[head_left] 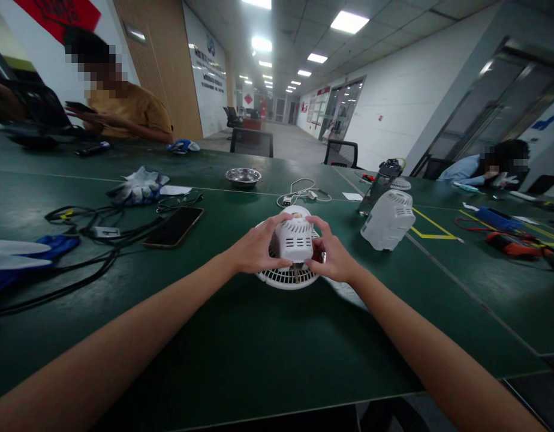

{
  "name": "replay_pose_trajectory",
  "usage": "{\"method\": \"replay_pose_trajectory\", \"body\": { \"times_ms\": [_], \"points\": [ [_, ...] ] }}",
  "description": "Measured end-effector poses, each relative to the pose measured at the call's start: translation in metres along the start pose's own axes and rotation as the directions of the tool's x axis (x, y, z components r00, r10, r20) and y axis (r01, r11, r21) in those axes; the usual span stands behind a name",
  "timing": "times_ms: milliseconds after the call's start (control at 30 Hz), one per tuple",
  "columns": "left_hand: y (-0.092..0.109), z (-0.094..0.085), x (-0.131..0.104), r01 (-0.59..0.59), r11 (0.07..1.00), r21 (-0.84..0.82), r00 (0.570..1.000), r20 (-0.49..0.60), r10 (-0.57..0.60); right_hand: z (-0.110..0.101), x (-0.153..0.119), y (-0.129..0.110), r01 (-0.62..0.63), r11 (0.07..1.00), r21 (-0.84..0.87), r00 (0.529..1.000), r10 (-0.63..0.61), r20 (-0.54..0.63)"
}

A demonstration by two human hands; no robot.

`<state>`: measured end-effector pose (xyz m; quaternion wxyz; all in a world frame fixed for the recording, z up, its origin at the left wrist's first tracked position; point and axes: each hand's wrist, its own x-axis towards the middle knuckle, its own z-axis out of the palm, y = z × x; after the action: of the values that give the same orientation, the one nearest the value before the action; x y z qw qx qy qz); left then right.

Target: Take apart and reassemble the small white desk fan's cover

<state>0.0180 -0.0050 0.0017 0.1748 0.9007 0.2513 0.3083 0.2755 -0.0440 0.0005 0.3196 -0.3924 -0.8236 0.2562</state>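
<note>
1. White vented housing (297, 241), qty 1: being held up nr. mid of green table (259, 348), w/ slots facing viewer.
2. White round grille (288, 279), qty 1: showing under & around housing; can't tell if touching it.
3. Hands, qty 2: both clamping on same housing, opp. sides. L hand (259, 249) gripping left side, R hand (331, 255) gripping right; thumbs pressing low, index fingers up top.
4. Pale item (346, 293), qty 1: peeking out by R wrist, mostly hidden, type unclear.
5. White cord (286, 202), qty 1: lying looped just beyond housing; steel bowl (243, 176), qty 1, sitting farther back, to left.
6. Second white housing (388, 221), qty 1: standing to right, just beside bottle (379, 187), qty 1.
7. Phone (174, 228), qty 1: lying left of hands, nr. black cables (110, 258), no. unclear.
8. Work gloves (139, 187): lying in 3 spots on left, exact no. unclear.
9. Co-workers, qty 2: sitting at table, 1 in yellow top (146, 111) far left, 1 w/ blue sleeve (459, 171) far right.
</note>
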Motion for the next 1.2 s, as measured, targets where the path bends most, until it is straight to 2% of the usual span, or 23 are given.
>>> {"method": "replay_pose_trajectory", "body": {
  "times_ms": [133, 300, 433, 500, 633, 767, 967, 1200],
  "points": [
    [-0.002, 0.005, 0.001, 0.031, 0.999, 0.026, 0.999, -0.012, -0.031, 0.006, 0.0, 0.001, -0.019, 0.999, 0.029, 0.994, 0.022, -0.103],
    [-0.007, 0.016, 0.001, 0.062, 0.996, 0.068, 0.996, -0.064, -0.057, 0.015, 0.002, 0.003, -0.055, 0.996, -0.071, 0.973, 0.038, -0.228],
    [-0.004, 0.022, 0.001, 0.085, 0.988, 0.127, 0.992, -0.106, -0.072, 0.019, 0.003, 0.005, -0.077, 0.986, -0.15, 0.934, 0.019, -0.358],
    [-0.002, 0.022, 0.002, 0.102, 0.98, 0.169, 0.99, -0.112, -0.084, 0.021, 0.004, 0.005, -0.066, 0.986, -0.151, 0.922, 0.003, -0.387],
    [-0.001, 0.015, 0.005, 0.105, 0.938, 0.332, 0.993, -0.078, -0.083, 0.021, 0.005, 0.004, -0.031, 0.997, -0.072, 0.939, 0.005, -0.344],
    [0.006, 0.0, 0.009, 0.105, 0.875, 0.473, 0.994, -0.021, -0.107, 0.02, 0.006, 0.004, 0.003, 1.0, 0.01, 0.964, 0.0, -0.267],
    [0.018, -0.02, 0.013, 0.064, 0.804, 0.591, 0.994, 0.037, -0.107, 0.022, 0.009, 0.008, 0.1, 0.993, 0.062, 0.974, -0.085, -0.212],
    [0.017, -0.021, 0.012, 0.049, 0.798, 0.601, 0.996, 0.029, -0.083, 0.021, 0.009, 0.006, 0.079, 0.993, 0.084, 0.978, -0.061, -0.198]
  ]
}}
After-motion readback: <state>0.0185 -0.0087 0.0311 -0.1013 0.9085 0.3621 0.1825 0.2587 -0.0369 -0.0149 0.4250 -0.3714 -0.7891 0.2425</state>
